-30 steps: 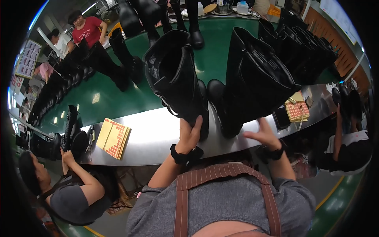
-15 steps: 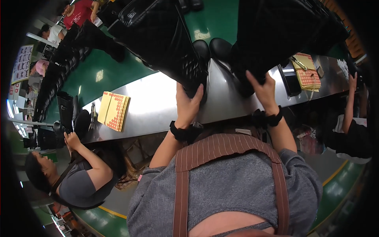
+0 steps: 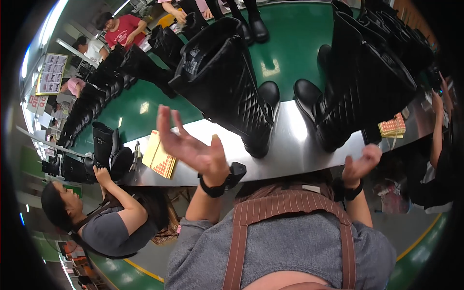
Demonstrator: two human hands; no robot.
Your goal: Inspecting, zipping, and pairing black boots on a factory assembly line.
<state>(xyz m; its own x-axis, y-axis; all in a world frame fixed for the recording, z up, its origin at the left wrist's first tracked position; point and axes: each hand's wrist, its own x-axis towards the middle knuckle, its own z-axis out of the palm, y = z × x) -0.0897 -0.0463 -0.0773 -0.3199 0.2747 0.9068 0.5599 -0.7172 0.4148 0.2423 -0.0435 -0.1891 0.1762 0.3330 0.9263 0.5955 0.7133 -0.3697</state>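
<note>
Black boots [image 3: 227, 87], two tall ones with quilted shafts, upright side by side on the metal strip of the surface [image 3: 290, 157], slightly apart, toes toward the green part beyond. To their left, left hand [image 3: 198, 147] raised palm up, fingers [image 3: 166, 123] spread wide and empty, clear of the left boot. To the right, near the heel of the right boot [image 3: 357, 92], right hand [image 3: 360, 164] with fingers half curled, thumb apart, nothing visible in them. As for print, a picture chart [image 3: 50, 75] far left, yellow sheets [image 3: 153, 155] with red round stickers, and a pale lining print [image 3: 191, 63] inside the left boot, all too small to read. Around these, at left, a buckled boot [image 3: 102, 145] in a seated co-worker's [image 3: 111, 227] hands and a long boot row [image 3: 92, 104]; at right, more stickered sheets [image 3: 392, 126] and crowded boots behind. In the way, left hand partly covering the yellow sheets.
</note>
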